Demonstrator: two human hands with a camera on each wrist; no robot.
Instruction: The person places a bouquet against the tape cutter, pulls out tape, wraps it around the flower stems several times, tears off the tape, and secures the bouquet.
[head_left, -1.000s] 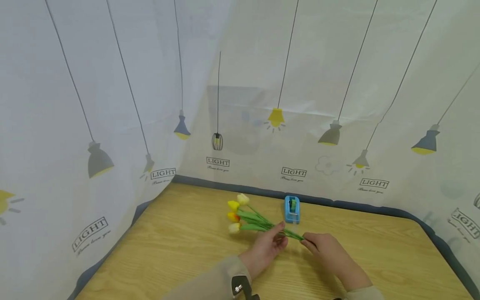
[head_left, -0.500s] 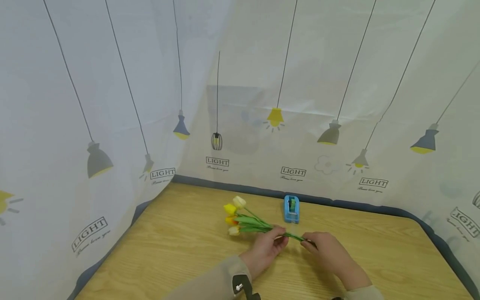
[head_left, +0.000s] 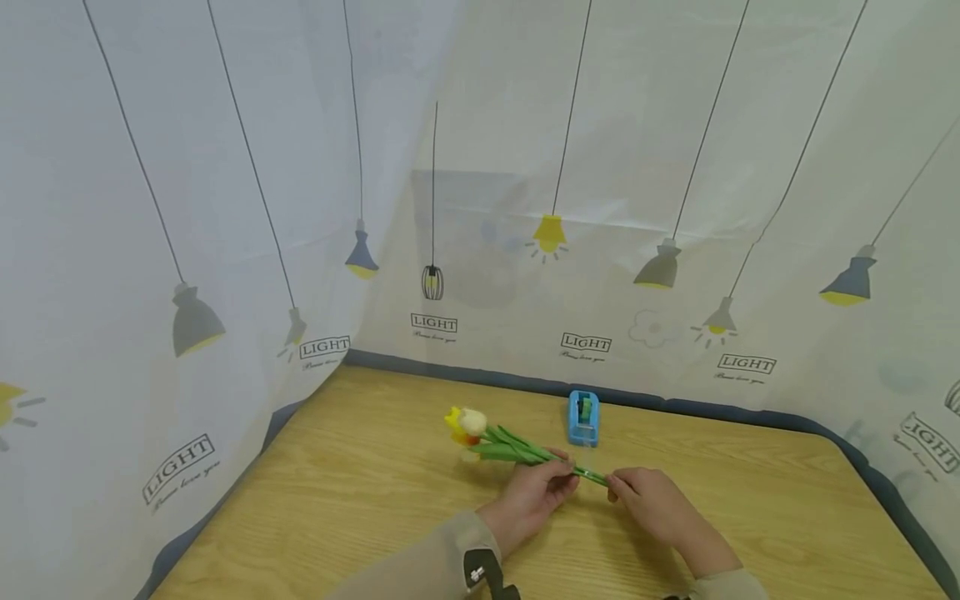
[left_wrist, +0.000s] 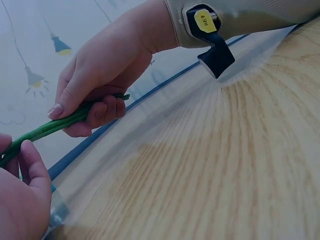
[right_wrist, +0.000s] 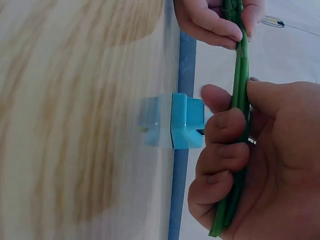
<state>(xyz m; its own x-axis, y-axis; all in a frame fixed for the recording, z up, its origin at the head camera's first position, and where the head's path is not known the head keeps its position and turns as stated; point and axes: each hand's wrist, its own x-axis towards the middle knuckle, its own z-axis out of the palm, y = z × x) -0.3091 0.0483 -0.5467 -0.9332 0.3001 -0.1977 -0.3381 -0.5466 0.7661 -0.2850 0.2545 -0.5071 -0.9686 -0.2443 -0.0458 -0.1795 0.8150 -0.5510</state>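
Note:
A bunch of tulips (head_left: pixel 517 448) lies across both hands in the head view, with white, yellow and orange blossoms to the left. My left hand (head_left: pixel 528 498) pinches the green stems (left_wrist: pixel 42 131) just below the leaves. Farther down, near the cut ends, the right hand (head_left: pixel 654 507) grips them with curled fingers; the right wrist view shows the stems (right_wrist: pixel 240 90) running through its palm. Between the hands a shiny clear band, apparently tape (right_wrist: pixel 242 51), lies round the stems. Some blossoms are hidden behind the white one.
Just behind the hands, a blue tape dispenser (head_left: pixel 583 418) with a green roll stands on the wooden table (head_left: pixel 360 467). A white curtain (head_left: pixel 495 275) printed with lamps hangs round the table's back and sides.
The bunch has turned about its stems, so the white blossom has come forward and the leaves lie differently. Both hands stay in nearly the same place; the right fingers have shifted on the stems.

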